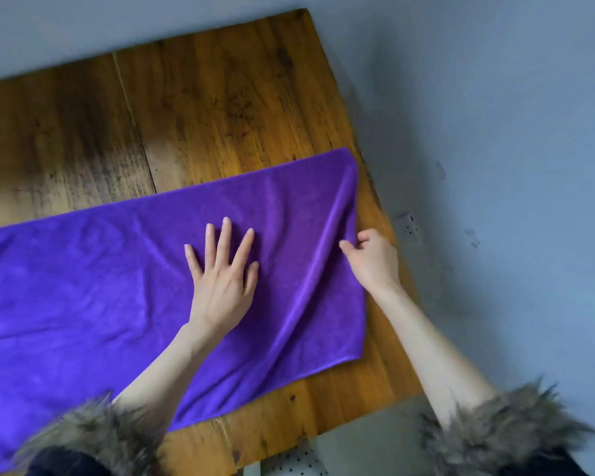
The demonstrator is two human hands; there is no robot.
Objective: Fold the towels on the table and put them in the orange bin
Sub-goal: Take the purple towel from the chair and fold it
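One purple towel (pixel 117 286) is spread lengthwise across the wooden table (pixel 203 115), its right end near the table's right edge. The left hand (pixel 222 276) is laid flat on the cloth, fingers straight and splayed. The right hand (pixel 371 257) is curled at the towel's right edge, where a fold is pinched between thumb and fingertips. Fur-trimmed sleeves (pixel 502 427) are seen at both forearms.

I see a wooden worktop (pixel 203 108) made of wide brown planks, with dark stains in the grain. Behind and to the right of it there is a grey-blue wall (pixel 495 97). A wall socket (pixel 407 228) sits near the worktop's right edge. Fur cuffs (pixel 502 424) appear at the bottom.
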